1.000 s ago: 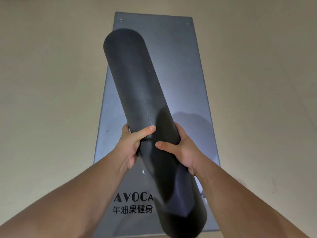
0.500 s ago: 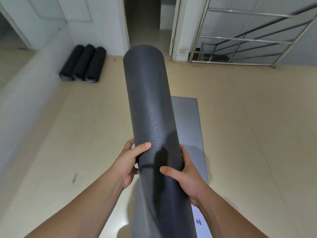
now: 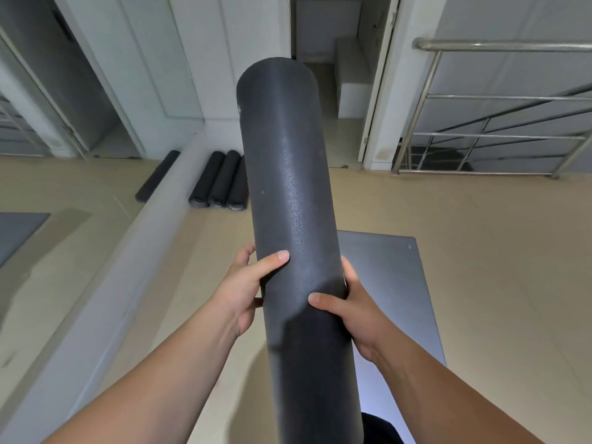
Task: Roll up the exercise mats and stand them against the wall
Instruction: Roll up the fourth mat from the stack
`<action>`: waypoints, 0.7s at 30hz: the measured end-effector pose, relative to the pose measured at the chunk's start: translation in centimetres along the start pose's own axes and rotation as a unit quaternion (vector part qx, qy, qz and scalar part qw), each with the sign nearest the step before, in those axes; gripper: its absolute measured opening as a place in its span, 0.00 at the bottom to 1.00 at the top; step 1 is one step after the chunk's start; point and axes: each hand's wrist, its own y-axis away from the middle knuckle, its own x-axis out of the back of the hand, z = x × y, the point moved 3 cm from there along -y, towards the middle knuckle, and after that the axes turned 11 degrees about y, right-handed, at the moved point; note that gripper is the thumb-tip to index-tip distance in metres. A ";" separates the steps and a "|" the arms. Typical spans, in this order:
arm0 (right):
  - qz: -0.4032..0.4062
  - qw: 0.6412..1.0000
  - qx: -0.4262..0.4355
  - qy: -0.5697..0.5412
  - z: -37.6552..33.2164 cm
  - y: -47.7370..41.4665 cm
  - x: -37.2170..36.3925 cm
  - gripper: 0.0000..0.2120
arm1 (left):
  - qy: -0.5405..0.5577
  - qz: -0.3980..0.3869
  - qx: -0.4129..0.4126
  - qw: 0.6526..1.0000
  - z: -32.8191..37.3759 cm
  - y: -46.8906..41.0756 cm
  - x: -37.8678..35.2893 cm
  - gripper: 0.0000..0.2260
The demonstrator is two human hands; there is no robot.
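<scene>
Roll is up off the floor, tilted away from me, left hand and right hand wrapped round its middle. A second ago I faced the flat mat; now the wall and three stowed rolls. Carry comes next, I reckon. Roll's lower end is cut off, its far side hidden.

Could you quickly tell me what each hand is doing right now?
Left hand: closed around the rolled mat.
Right hand: closed around the same mat.
</scene>
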 end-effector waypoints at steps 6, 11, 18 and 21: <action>-0.039 0.999 0.016 0.002 -2.4 -13.8 -2.7 0.46 | 0.000 0.033 -0.034 0.999 6.8 -9.5 4.7 0.41; -0.081 0.996 0.037 0.018 -7.0 -28.9 -4.3 0.43 | 0.034 0.072 -0.059 0.995 13.7 -21.1 7.9 0.34; -0.123 0.992 0.033 0.024 -12.3 -46.0 -10.2 0.47 | 0.045 0.118 -0.064 0.990 23.6 -33.3 15.0 0.36; -0.122 0.992 0.018 0.026 -13.0 -52.3 -14.4 0.50 | 0.040 0.127 -0.055 0.990 26.7 -38.2 19.6 0.41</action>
